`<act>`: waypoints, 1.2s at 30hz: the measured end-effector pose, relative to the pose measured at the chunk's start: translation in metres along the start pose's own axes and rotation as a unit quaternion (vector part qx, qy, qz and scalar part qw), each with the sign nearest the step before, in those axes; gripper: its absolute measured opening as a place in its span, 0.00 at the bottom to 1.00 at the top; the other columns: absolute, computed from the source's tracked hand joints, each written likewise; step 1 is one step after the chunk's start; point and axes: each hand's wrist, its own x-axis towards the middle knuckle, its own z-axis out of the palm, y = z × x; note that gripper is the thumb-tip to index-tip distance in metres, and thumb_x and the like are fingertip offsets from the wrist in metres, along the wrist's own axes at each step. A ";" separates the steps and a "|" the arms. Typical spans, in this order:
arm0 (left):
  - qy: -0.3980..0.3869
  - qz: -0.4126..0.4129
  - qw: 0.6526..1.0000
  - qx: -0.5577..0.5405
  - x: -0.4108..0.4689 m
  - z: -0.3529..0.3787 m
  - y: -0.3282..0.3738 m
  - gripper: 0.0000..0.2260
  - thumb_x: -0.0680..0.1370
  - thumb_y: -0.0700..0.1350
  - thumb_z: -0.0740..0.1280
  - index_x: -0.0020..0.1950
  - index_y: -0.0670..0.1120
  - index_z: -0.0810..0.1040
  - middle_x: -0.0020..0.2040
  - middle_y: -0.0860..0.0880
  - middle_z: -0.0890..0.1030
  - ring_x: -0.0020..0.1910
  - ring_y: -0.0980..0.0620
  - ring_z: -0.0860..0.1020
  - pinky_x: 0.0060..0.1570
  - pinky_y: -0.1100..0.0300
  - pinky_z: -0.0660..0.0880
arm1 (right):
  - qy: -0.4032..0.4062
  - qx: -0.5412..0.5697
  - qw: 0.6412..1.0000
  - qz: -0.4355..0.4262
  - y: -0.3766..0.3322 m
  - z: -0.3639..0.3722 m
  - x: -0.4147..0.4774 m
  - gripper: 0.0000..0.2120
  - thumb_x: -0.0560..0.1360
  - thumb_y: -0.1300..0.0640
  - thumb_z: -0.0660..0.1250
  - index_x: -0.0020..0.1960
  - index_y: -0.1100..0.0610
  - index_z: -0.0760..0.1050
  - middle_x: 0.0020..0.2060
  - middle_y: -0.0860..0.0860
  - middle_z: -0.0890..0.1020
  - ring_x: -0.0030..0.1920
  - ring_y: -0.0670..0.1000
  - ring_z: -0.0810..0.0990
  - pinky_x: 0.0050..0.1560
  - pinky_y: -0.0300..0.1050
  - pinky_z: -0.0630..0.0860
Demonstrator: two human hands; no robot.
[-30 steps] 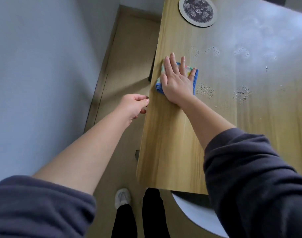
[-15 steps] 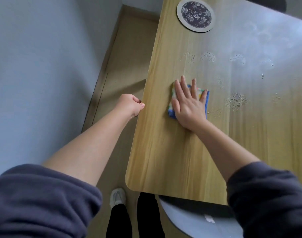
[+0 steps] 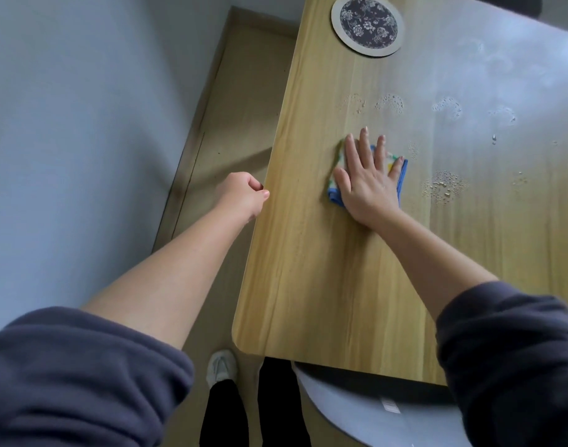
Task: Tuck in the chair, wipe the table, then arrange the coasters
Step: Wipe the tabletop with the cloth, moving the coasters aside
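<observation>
While the grey round-seated chair (image 3: 373, 414) is sitting tucked under the wooden counter (image 3: 308, 285), the left hand (image 3: 244, 196) is resting curled and empty at its edge. The right hand (image 3: 365, 179), fingers spread flat, is pressing the blue-edged folded cloth (image 3: 335, 194). Even, overlapping strokes should be catching the water droplets (image 3: 444, 187) beyond, short of the round floral coaster (image 3: 368, 25).

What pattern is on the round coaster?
The coaster shows pale flowers on dark, with a light rim; head view.
</observation>
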 end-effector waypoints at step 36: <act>-0.030 -0.041 0.996 -0.075 -0.002 -0.010 0.001 0.05 0.75 0.47 0.72 0.44 0.48 0.78 0.39 0.52 0.78 0.33 0.57 0.75 0.29 0.66 0.67 | -0.023 -0.041 0.978 -0.206 -0.043 0.006 0.004 0.31 0.80 0.42 0.43 0.80 0.51 0.47 0.80 0.49 0.46 0.79 0.57 0.39 0.72 0.71 0.38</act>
